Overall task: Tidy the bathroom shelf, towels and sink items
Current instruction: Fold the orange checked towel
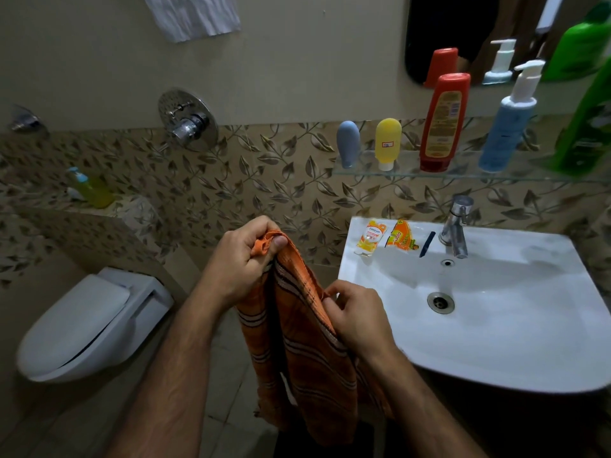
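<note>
Nearest you, the orange striped cotton towel [297, 342] hangs in front of your body, between the white wall-hung toilet [89, 322] and the front left corner of the white ceramic sink [496, 342]. Your left hand [241, 259] pinches a bunched top corner of it between thumb and curled fingers; your right hand [353, 319], lower and just beside the sink's left edge, grips another part of the top edge the same way. The cloth falls in loose, uneven folds and its bottom end drops out of view.

The main risk is that tail: you cannot see how close it hangs to the floor tiles, and lowering your hands may drag it there. Both grips are small pinches on thick folds, so a sharp shake to straighten it could pull a corner free. With your hands at different heights, any fold you make now will likely come out skewed.

Farther on, along the sink's back left corner, the yellow-and-white sachet [369, 239], the orange torn wrapper [401, 238] and the small dark blue stick [427, 243] lie loose near the chrome tap [458, 226]. A swing of the towel rightward could sweep them into the basin.

Beyond, on the glass wall shelf [463, 175], the bottles stand upright close to its front edge; lifting the towel high could tip one.
</note>
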Demonstrator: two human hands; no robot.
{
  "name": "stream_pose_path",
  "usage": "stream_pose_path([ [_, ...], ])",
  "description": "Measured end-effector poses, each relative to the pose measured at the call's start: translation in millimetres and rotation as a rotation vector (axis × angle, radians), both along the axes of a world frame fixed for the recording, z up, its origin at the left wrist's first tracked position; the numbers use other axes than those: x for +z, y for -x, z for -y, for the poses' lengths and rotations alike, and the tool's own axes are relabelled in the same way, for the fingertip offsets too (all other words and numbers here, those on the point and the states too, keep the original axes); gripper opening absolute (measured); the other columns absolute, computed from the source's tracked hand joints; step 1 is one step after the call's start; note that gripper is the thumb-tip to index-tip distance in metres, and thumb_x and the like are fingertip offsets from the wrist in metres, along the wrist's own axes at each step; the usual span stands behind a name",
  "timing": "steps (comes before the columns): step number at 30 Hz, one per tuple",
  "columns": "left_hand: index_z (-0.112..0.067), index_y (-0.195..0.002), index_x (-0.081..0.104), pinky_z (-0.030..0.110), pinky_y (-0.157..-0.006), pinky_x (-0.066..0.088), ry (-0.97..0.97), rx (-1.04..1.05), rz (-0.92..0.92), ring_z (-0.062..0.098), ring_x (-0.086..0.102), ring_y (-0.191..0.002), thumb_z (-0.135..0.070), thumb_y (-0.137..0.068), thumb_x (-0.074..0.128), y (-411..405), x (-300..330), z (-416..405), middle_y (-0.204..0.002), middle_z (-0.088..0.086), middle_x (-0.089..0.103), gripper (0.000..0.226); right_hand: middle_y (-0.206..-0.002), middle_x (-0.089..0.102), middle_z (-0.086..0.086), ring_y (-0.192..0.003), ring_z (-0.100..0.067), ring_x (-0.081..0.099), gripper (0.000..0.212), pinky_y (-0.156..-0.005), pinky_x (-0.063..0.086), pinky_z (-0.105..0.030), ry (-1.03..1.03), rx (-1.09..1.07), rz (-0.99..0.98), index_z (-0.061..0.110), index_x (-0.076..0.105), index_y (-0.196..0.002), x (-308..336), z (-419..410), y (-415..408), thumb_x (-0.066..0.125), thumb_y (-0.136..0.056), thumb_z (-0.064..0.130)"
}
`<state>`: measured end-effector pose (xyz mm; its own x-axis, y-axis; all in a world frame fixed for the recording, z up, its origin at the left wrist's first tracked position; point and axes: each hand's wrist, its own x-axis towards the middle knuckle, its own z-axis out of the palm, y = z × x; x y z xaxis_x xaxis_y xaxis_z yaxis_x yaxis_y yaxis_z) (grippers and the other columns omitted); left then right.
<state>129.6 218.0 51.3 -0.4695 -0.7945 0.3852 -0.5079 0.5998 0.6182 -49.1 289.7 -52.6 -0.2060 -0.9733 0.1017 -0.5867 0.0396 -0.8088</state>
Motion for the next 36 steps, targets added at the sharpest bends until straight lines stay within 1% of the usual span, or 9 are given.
stream_pose_path([
  [2, -0.027, -0.079, 0.056, 0.019, -0.062, 0.042, -0.014, 0.011, -0.002, 0.007, 0.054, -0.068, -0.038, -0.09, 0.054, -4.1, -0.1, 1.3, -0.073, -0.012, 0.057, 0.016, -0.067, 0.063, 0.014, -0.063, -0.004, 0.06, 0.011, -0.058, 0.045, -0.019, -0.011, -0.01, 0.032, 0.026, 0.072, -0.088, -1.5, 1.8, 4.5, 0.062, -0.09, 0.03],
  [6, -0.022, -0.082, 0.059, 0.029, -0.067, 0.046, 0.003, 0.086, 0.03, 0.014, 0.058, -0.073, -0.038, -0.089, 0.054, -19.5, -3.9, 9.6, -0.074, -0.002, 0.061, 0.018, -0.078, 0.073, -0.002, -0.076, -0.014, 0.07, 0.015, -0.075, 0.059, -0.035, -0.118, 0.156, 0.408, 0.018, 0.072, -0.084, 5.3, 0.7, 26.8, 0.063, -0.093, 0.025],
  [12, -0.027, -0.084, 0.058, 0.038, -0.068, 0.05, 0.062, 0.201, 0.066, 0.016, 0.06, -0.073, -0.046, -0.088, 0.051, -27.6, -6.7, 15.4, -0.075, -0.003, 0.063, 0.021, -0.068, 0.063, 0.006, -0.066, -0.006, 0.059, 0.024, -0.064, 0.045, -0.018, -0.22, 0.483, 0.611, 0.022, 0.068, -0.074, 23.5, -9.6, 38.0, 0.061, -0.093, 0.035],
  [15, -0.025, -0.087, 0.058, 0.043, -0.069, 0.052, 0.059, 0.219, 0.078, 0.021, 0.061, -0.074, -0.049, -0.088, 0.049, -27.2, -6.1, 17.7, -0.076, -0.002, 0.063, 0.025, -0.071, 0.067, -0.002, -0.069, -0.015, 0.063, 0.016, -0.064, 0.05, -0.022, -0.289, 0.525, 0.6, 0.017, 0.072, -0.082, 21.1, -7.5, 40.0, 0.076, -0.081, 0.032],
  [21, -0.023, -0.086, 0.059, 0.039, -0.069, 0.051, 0.045, 0.207, 0.064, 0.016, 0.06, -0.075, -0.047, -0.089, 0.051, -31.4, -7.7, 21.1, -0.077, -0.003, 0.063, 0.025, -0.07, 0.068, 0.0, -0.063, -0.011, 0.063, 0.011, -0.059, 0.046, -0.02, -0.422, 0.571, 0.481, 0.016, 0.071, -0.078, 22.4, -8.6, 52.8, 0.075, -0.084, 0.024],
  [27, -0.02, -0.083, 0.061, 0.014, -0.064, 0.041, 0.003, 0.147, 0.02, 0.007, 0.058, -0.077, -0.041, -0.091, 0.057, -38.1, -17.1, 21.8, -0.082, -0.009, 0.061, 0.024, -0.064, 0.069, -0.01, -0.058, -0.022, 0.064, 0.018, -0.059, 0.051, -0.037, -0.335, 0.261, 0.342, 0.009, 0.071, -0.071, 20.9, -8.5, 59.9, 0.083, -0.076, 0.022],
  [29, -0.02, -0.082, 0.062, 0.011, -0.062, 0.039, -0.027, 0.171, 0.026, 0.005, 0.058, -0.077, -0.042, -0.089, 0.056, -44.4, -26.8, 23.3, -0.078, -0.005, 0.062, 0.024, -0.063, 0.069, -0.011, -0.056, -0.023, 0.063, 0.019, -0.055, 0.05, -0.035, -0.302, 0.191, 0.316, 0.012, 0.071, -0.067, 24.8, -9.8, 60.8, 0.085, -0.073, 0.022],
  [33, -0.024, -0.079, 0.059, 0.018, -0.063, 0.039, -0.163, 0.223, -0.027, 0.008, 0.056, -0.07, -0.036, -0.091, 0.062, -56.3, -47.4, 28.5, -0.071, -0.004, 0.06, 0.017, -0.073, 0.071, -0.022, -0.063, -0.029, 0.067, 0.02, -0.058, 0.055, -0.035, -0.289, 0.18, 0.421, 0.006, 0.066, -0.071, 35.9, -13.7, 56.3, 0.082, -0.076, 0.016],
  [36, -0.02, -0.075, 0.058, 0.027, -0.063, 0.043, -0.239, 0.365, -0.045, 0.012, 0.057, -0.067, -0.028, -0.091, 0.064, -52.3, -67.1, 30.9, -0.067, -0.003, 0.059, 0.02, -0.068, 0.07, -0.013, -0.062, -0.019, 0.066, 0.015, -0.063, 0.054, -0.034, -0.226, 0.09, 0.329, 0.009, 0.068, -0.073, 37.4, -11.1, 42.6, 0.08, -0.078, 0.016],
])
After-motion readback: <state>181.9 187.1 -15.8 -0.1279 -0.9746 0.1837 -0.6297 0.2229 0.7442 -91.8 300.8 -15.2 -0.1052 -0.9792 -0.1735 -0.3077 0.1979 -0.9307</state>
